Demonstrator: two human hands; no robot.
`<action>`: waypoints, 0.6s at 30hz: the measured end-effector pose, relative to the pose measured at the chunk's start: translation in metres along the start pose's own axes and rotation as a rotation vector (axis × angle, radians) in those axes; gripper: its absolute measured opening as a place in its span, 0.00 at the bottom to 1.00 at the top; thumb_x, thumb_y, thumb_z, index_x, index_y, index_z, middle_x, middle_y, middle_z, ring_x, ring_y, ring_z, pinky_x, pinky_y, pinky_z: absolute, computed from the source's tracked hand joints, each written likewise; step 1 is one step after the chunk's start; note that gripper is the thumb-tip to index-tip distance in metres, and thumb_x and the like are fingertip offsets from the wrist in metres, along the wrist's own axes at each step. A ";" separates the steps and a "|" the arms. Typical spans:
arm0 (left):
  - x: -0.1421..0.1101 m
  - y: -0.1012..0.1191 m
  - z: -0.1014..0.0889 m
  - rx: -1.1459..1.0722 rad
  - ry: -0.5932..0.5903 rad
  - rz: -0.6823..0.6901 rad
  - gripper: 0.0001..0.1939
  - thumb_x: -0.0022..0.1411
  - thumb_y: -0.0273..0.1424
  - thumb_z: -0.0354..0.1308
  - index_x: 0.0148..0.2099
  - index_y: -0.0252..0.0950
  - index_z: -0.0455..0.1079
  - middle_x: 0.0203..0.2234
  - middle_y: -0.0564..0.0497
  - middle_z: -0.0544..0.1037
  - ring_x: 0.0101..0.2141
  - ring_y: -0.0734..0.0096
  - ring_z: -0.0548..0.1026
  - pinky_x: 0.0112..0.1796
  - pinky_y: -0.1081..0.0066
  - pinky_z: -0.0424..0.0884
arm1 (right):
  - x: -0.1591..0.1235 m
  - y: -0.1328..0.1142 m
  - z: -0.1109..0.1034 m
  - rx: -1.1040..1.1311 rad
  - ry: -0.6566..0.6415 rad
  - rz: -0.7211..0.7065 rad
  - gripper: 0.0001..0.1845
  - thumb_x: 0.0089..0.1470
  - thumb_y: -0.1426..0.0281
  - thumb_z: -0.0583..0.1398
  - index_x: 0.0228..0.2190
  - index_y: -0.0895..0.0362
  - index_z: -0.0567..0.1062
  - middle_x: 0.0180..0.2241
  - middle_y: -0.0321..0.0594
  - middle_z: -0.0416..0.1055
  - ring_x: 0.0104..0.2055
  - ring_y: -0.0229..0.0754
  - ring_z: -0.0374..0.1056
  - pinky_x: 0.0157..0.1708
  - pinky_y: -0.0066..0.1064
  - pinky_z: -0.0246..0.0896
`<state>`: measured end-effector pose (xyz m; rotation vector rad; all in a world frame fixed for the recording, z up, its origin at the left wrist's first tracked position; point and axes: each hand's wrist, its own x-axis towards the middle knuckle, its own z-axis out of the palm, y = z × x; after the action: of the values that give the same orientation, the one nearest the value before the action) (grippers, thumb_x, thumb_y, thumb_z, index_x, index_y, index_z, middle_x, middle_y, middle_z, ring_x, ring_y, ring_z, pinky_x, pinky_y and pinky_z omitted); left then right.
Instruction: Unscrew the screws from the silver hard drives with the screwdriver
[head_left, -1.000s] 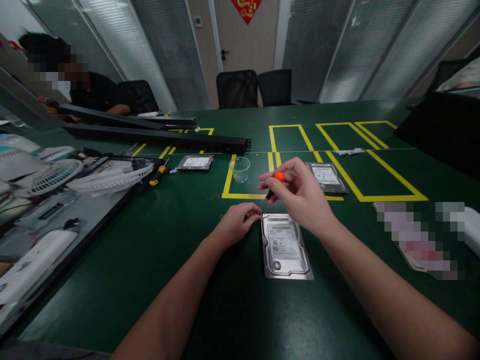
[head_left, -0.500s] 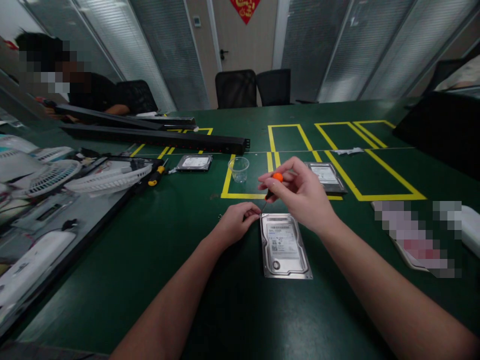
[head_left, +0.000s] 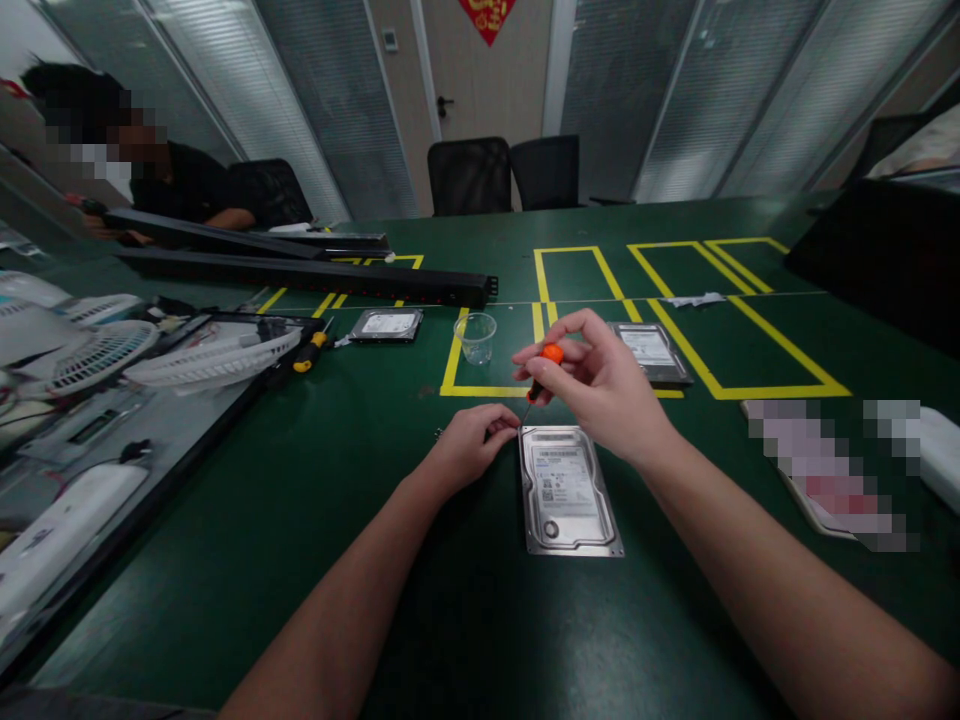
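Note:
A silver hard drive (head_left: pixel 568 490) lies flat on the green table in front of me. My right hand (head_left: pixel 600 385) is closed round a small screwdriver with an orange cap (head_left: pixel 545 365), held upright with its tip at the drive's far left corner. My left hand (head_left: pixel 471 443) rests curled on the table against the drive's left far edge, fingers bent beside the screwdriver tip. Whether it pinches anything is hidden.
A clear plastic cup (head_left: pixel 475 337) stands in a yellow taped box. Two more hard drives (head_left: pixel 386 324) (head_left: pixel 651 352) lie beyond. A yellow-handled screwdriver (head_left: pixel 307 353), white fan grilles (head_left: pixel 210 358), long black bars (head_left: pixel 315 275) and a seated person (head_left: pixel 142 170) are on the left.
My right hand's fingers have shifted slightly round the screwdriver's orange cap; the tip stays at the same corner. The left hand and the drive have not moved.

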<state>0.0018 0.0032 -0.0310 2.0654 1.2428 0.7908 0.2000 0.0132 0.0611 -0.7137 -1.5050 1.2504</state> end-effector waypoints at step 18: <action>0.000 -0.001 0.000 -0.007 0.005 0.010 0.04 0.69 0.24 0.62 0.43 0.36 0.78 0.35 0.51 0.83 0.36 0.67 0.79 0.39 0.70 0.72 | 0.001 0.001 -0.003 -0.026 -0.071 -0.014 0.14 0.68 0.57 0.62 0.47 0.53 0.77 0.41 0.41 0.79 0.36 0.38 0.75 0.32 0.30 0.73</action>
<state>0.0013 0.0034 -0.0313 2.0671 1.2320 0.8040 0.2027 0.0159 0.0607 -0.6812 -1.5841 1.2589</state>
